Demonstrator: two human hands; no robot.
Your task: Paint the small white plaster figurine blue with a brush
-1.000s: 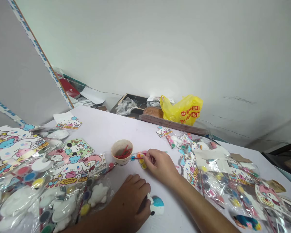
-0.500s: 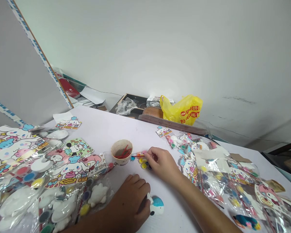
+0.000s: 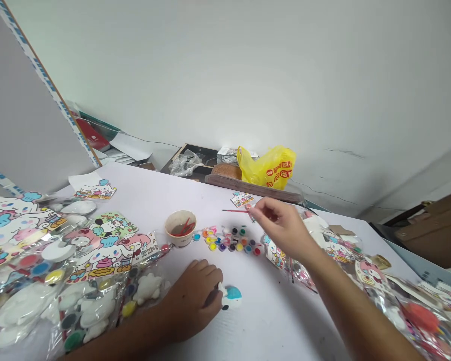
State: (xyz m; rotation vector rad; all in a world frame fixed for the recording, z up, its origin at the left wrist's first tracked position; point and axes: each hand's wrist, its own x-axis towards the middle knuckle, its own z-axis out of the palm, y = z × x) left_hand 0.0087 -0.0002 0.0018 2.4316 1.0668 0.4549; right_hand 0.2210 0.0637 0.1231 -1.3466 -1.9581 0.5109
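My left hand (image 3: 193,296) rests on the white table (image 3: 270,321), its fingers curled round a small white figurine (image 3: 230,297) with a blue-painted top. My right hand (image 3: 283,225) is lifted above the table and pinches a thin red paintbrush (image 3: 236,210), which points left. Below it lie strips of small paint pots (image 3: 231,241) in several colours. A paper cup (image 3: 180,229) holding brownish water and red brushes stands just left of the pots.
Clear bags of white figurines and cartoon cards (image 3: 71,260) cover the table's left side; more bags (image 3: 379,286) lie on the right. A yellow plastic bag (image 3: 268,168) sits at the far edge by the wall. A slanted board (image 3: 33,100) rises at the left.
My right hand has lifted off the paint pots and moved up and right, carrying the brush. The pots now lie uncovered. The view has shifted a little. My left hand stays on the figurine.
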